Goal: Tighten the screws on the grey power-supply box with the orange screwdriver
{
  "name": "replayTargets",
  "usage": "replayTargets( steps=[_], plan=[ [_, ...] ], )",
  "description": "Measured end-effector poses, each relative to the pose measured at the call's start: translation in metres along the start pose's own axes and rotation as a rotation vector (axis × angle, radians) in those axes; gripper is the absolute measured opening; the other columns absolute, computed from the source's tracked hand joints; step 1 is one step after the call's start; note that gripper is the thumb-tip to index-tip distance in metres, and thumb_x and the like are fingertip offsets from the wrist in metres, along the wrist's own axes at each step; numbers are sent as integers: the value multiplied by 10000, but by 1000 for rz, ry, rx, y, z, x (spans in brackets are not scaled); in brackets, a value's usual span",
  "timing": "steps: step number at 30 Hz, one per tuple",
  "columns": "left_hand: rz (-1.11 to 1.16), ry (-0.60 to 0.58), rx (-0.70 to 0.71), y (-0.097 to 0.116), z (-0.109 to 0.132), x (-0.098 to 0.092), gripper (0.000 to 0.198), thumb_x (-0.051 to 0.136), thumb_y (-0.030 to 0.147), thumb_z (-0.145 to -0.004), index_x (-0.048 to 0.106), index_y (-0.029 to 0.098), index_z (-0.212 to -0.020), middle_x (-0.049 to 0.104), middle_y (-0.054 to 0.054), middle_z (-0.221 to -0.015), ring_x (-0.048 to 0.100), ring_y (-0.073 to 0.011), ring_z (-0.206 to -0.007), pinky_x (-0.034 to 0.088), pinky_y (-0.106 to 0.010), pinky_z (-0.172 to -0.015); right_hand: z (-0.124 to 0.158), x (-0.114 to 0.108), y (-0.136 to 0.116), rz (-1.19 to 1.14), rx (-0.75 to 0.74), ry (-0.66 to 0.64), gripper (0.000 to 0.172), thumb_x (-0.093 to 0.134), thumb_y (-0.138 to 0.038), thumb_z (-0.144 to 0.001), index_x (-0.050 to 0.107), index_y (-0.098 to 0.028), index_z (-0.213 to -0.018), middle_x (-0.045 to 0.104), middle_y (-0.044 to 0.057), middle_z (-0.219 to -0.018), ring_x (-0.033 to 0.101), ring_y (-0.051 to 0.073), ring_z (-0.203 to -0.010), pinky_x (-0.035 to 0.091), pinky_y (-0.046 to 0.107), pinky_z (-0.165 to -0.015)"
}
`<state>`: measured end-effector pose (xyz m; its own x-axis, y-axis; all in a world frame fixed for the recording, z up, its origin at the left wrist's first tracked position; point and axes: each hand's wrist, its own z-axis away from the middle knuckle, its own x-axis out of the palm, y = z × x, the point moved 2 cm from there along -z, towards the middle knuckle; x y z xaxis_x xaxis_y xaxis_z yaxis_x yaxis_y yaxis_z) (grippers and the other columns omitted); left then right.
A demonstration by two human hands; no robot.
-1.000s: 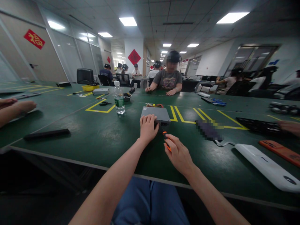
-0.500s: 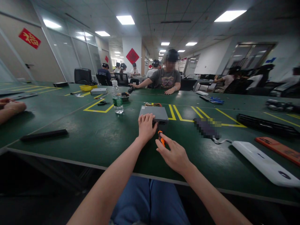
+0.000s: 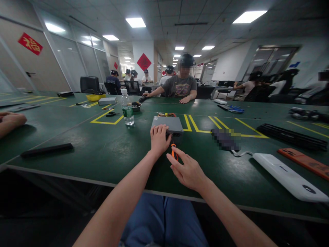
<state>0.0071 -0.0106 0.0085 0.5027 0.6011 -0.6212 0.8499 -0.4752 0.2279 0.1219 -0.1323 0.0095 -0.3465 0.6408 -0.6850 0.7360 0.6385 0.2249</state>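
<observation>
A grey metal box with coloured wires at its far side, which looks like a computer power supply unit point(image 3: 171, 122), lies flat on the green table. My left hand point(image 3: 159, 139) grips its near left part, fingers over the top and thumb at the front face. In my right hand point(image 3: 189, 168) is an orange and black screwdriver point(image 3: 174, 153), held by the handle between thumb and fingers. Its thin shaft points at the box's near face; whether the tip touches is too small to tell.
A water bottle point(image 3: 127, 108) stands left of the box. To the right lie a blurred dark object point(image 3: 226, 140), a white power bank point(image 3: 288, 176) and an orange phone point(image 3: 305, 161). A black bar point(image 3: 47, 150) lies left. Across the table sits a person point(image 3: 181, 85).
The view has shifted slightly. My right hand and the screwdriver have moved a little to the left, and the handle's tilt has changed. My left hand stays on the box.
</observation>
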Motion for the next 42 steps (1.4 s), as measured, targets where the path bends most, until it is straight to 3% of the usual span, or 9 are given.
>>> replayTargets(
  steps=[8,11,17,21,26,33,39,42],
  plan=[
    [5,21,9,0,1,-1,274,502,310,-789,507,239,-1053,543,-24,-1183,421,-208,-1142,203,-397,-1057,3,2,4,17,23,149,248,537,-290,-818,544,-122,-1001,575,161,-1109,581,188,-900,491,317,-768],
    [4,25,10,0,1,-1,273,506,307,-787,506,241,-1051,545,-22,-1182,420,-206,-1143,204,-395,-1057,3,3,4,0,30,127,235,527,-310,-825,552,-137,-982,581,152,-1079,574,187,-927,492,304,-773],
    [5,20,11,-1,1,0,274,502,306,-790,507,237,-1055,545,-27,-1183,420,-210,-1147,206,-398,-1054,-1,-1,-1,-24,-11,-15,301,477,-265,-845,522,-172,-1128,508,179,-1164,533,215,-1033,473,324,-818],
    [3,17,13,-1,1,0,280,494,307,-794,506,233,-1064,539,-33,-1193,420,-215,-1148,207,-403,-1052,1,1,0,-33,-19,45,288,506,-281,-836,516,-140,-1086,522,173,-1166,550,209,-994,481,321,-796],
    [0,18,15,-1,1,0,279,493,306,-794,508,235,-1063,539,-32,-1191,418,-214,-1148,205,-404,-1055,5,6,6,-121,89,124,251,539,-308,-818,486,-125,-982,552,175,-1123,567,207,-960,498,321,-762],
    [5,9,9,0,1,-1,285,497,309,-792,510,236,-1067,535,-35,-1195,416,-216,-1150,208,-409,-1053,1,4,1,-89,3,-57,308,462,-234,-847,482,-196,-1153,432,165,-1242,472,232,-1126,471,342,-843],
    [5,24,10,0,1,-1,280,504,306,-788,509,235,-1059,539,-30,-1186,422,-212,-1139,205,-400,-1058,6,6,4,-64,57,99,245,520,-257,-823,499,-138,-1036,518,172,-1164,557,204,-978,499,312,-764],
    [9,24,8,0,1,-1,274,505,298,-786,510,236,-1053,540,-29,-1183,423,-212,-1137,208,-399,-1056,7,6,5,-105,82,92,228,523,-278,-823,491,-134,-997,545,166,-1122,567,206,-952,506,316,-746]
  ],
)
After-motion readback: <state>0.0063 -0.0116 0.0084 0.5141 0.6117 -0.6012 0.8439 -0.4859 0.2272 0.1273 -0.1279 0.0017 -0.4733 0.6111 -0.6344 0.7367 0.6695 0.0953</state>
